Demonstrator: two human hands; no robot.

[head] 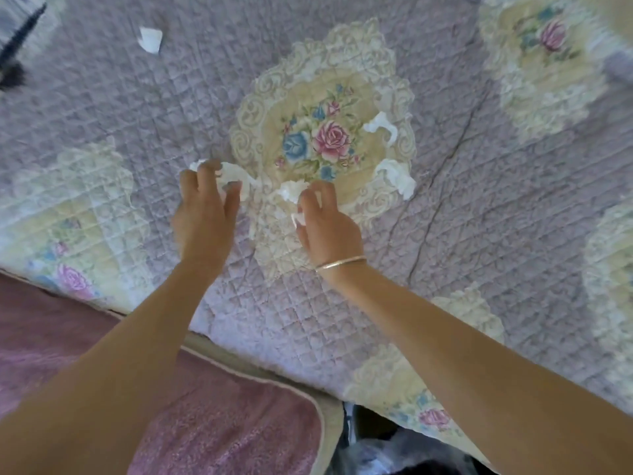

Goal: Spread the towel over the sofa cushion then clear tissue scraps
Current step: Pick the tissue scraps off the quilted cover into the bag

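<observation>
Now, left grip (205, 214) pinching a scrap (230, 175), right grip (325, 228) pinching a second scrap (291, 194) (both crumpled white), third scrap (394, 180) just right of it, quilt (342, 303) beneath, towel (222, 423) nearer.

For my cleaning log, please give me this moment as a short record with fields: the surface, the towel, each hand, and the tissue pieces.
surface: quilted floral cover
towel: pink towel, lying at the lower left
left hand: left hand grips left tissue scrap
right hand: right hand pinches right tissue scrap
loose scraps: three; far scrap at upper left, upper rose scrap, lower rose scrap
task state: scraps not yet cleared
</observation>
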